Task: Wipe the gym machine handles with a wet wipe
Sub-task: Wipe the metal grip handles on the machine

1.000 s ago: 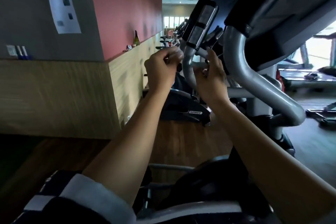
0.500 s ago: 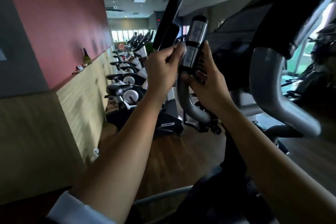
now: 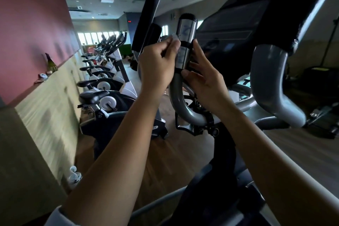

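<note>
1. Gym machine point(image 3: 183, 108): grey tubular frame with a dark console above. It fills the middle and right of the head view. The view has swung away from the side wall over the last second, so the frame now sits square ahead.

2. Exercise bikes point(image 3: 102, 95): a row along the red wall at left, newly in view. They play no part in the job.

3. Second handle point(image 3: 266, 79): a thick grey bend at right, well apart from both hands and untouched. Judged not yet wiped.

4. Handle point(image 3: 186, 29): an upright grip with metal plates and a black cap. Contact has climbed from the tube's lower curve up to the plates.

5. Right hand point(image 3: 205, 79): grasps the handle, thumb in front at the foot of the grip and fingers behind. It appears to be steadying the handle.

6. Left hand point(image 3: 156, 68): fingers curled and pinching the wipe, pressed against the handle's left side.

7. Wet wipe point(image 3: 172, 39): a pale wad at the left fingertips, touching the handle at the band between the plates. It could not be made out a second ago. Judged mid-stroke, with the top plate and cap still to do.
</note>
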